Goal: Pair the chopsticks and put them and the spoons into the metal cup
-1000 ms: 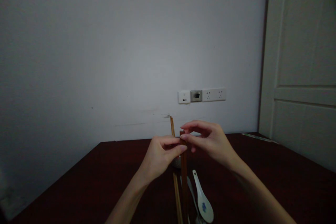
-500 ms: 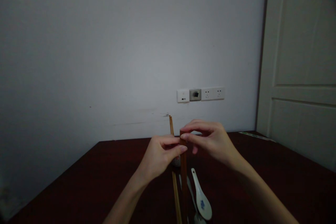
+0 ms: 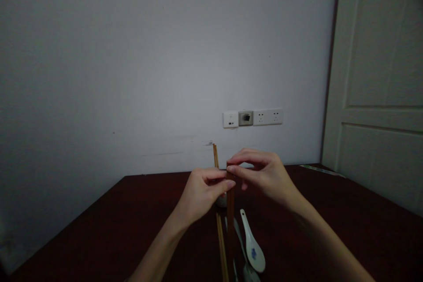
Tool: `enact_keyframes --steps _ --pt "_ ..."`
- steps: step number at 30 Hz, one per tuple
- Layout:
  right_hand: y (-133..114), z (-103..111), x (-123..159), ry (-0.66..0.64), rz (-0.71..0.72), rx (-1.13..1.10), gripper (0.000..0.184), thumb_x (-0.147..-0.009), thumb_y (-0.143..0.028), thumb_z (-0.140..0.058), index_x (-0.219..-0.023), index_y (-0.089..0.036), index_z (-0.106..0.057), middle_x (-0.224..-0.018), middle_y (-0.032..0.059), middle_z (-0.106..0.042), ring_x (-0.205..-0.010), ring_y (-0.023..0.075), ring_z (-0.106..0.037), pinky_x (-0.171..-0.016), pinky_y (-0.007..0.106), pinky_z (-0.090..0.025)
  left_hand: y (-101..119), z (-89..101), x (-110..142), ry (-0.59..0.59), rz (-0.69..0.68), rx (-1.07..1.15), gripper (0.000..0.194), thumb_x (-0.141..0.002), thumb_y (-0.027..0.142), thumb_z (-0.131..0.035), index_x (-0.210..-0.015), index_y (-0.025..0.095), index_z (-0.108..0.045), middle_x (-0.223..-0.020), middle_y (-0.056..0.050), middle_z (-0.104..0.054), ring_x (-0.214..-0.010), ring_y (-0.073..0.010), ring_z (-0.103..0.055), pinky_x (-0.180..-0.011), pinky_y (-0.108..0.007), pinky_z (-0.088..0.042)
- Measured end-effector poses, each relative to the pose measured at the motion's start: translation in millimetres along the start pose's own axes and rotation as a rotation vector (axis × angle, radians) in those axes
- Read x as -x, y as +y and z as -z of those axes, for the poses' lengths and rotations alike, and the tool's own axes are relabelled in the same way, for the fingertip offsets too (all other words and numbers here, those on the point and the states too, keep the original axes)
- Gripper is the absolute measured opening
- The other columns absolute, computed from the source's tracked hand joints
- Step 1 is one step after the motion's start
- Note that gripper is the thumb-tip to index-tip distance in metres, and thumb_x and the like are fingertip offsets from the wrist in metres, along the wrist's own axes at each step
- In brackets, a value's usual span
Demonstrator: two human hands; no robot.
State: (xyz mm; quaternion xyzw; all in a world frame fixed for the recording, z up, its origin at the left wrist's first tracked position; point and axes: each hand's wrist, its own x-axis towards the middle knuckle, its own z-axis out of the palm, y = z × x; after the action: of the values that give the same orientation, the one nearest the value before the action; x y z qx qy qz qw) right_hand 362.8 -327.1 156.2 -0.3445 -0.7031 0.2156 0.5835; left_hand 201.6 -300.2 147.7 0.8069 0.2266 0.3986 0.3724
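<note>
so the biggest thing here is a pale wall, with a few scuff marks low down. below it there's a dark red table, and a whitish panelled door off to the right.

next up, the hands. right hand has thumb and fingertips pinched at the top end of a reddish-brown stick, and left hand is pinching it just below that. stick's pretty much upright, mid-table, between the hands. can't tell if it's one piece or several together, and its lower end is lost in the dark.

smaller stuff: a row of wall sockets, then a white spoon with a blue mark, lying right of the stick. pale chopsticks lie left of it. a metal spoon sits by the white one, and a small bowl is mostly hidden behind the left hand.
</note>
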Motion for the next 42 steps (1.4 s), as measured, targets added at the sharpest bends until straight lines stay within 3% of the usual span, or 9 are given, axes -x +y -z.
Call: enact_keyframes --steps 4,14,20,24,30,36,42 --pt "3.3 -2.7 0.7 0.037 0.05 0.071 0.014 -0.071 -0.028 -0.062 -0.08 -0.019 -0.069 -0.081 0.0055 -0.064 -0.075 0.0154 -0.059 -0.057 0.025 -0.051 -6.7 0.4 -2.6 0.019 0.03 0.04 0.023 -0.074 0.026 -0.057 -0.089 0.013 -0.069 -0.074 -0.006 -0.066 -0.065 -0.0137 -0.054 -0.059 -0.024 -0.041" --pt "-6.4 -6.6 8.7 0.068 0.113 0.096 0.012 -0.072 -0.026 -0.061 -0.078 -0.019 -0.069 -0.079 0.0056 -0.063 -0.073 0.0155 -0.058 -0.056 0.026 -0.049 1.4 -1.0 5.0 0.006 0.032 0.063 0.025 -0.074 0.028 -0.058 -0.088 0.011 -0.069 -0.074 -0.007 -0.065 -0.063 -0.0131 -0.053 -0.058 -0.024 -0.042" --pt "-7.8 -5.5 11.4 0.088 0.154 0.149 0.011 -0.071 -0.026 -0.061 -0.076 -0.02 -0.069 -0.076 0.0042 -0.064 -0.072 0.0153 -0.059 -0.064 0.03 -0.049 0.6 -3.2 5.5 0.011 0.007 0.063 0.022 -0.073 0.027 -0.059 -0.081 0.01 -0.069 -0.069 -0.006 -0.062 -0.063 -0.013 -0.051 -0.058 -0.024 -0.042" --pt "-8.4 -3.9 13.0 0.025 0.062 0.091 0.017 -0.07 -0.029 -0.063 -0.083 -0.019 -0.068 -0.081 0.0048 -0.064 -0.078 0.0162 -0.059 -0.064 0.029 -0.05 1.2 -1.4 5.6 0.003 0.015 0.059 0.022 -0.073 0.027 -0.058 -0.083 0.011 -0.069 -0.07 -0.006 -0.063 -0.063 -0.0133 -0.052 -0.058 -0.024 -0.042" --pt "-6.7 2.0 13.2 -0.092 -0.204 -0.158 0.047 -0.068 -0.031 -0.064 -0.113 -0.019 -0.056 -0.095 0.0069 -0.064 -0.08 0.016 -0.061 -0.063 0.029 -0.053 2.9 4.9 7.4 0.018 -0.015 0.081 0.024 -0.074 0.028 -0.058 -0.087 0.012 -0.069 -0.078 -0.006 -0.065 -0.066 -0.0131 -0.053 -0.06 -0.024 -0.041" --pt "10.4 5.6 31.1 -0.343 -0.479 -0.264 0.037 -0.067 -0.031 -0.064 -0.1 -0.015 -0.063 -0.098 0.0106 -0.065 -0.087 0.0198 -0.062 -0.079 0.038 -0.049 0.6 8.5 6.1 0.056 0.004 0.028 0.023 -0.073 0.031 -0.057 -0.066 0.011 -0.066 -0.06 -0.003 -0.059 -0.057 -0.0105 -0.049 -0.053 -0.021 -0.038" --pt "15.6 -11.7 50.7 -0.309 -0.46 -0.384 0.038 -0.062 -0.032 -0.07 -0.096 -0.015 -0.065 -0.091 0.0096 -0.068 -0.088 0.0209 -0.063 -0.083 0.039 -0.047 0.3 0.9 4.7 0.094 0.013 0.059 0.024 -0.072 0.032 -0.059 -0.062 0.011 -0.063 -0.057 -0.002 -0.056 -0.054 -0.0102 -0.048 -0.051 -0.021 -0.038"
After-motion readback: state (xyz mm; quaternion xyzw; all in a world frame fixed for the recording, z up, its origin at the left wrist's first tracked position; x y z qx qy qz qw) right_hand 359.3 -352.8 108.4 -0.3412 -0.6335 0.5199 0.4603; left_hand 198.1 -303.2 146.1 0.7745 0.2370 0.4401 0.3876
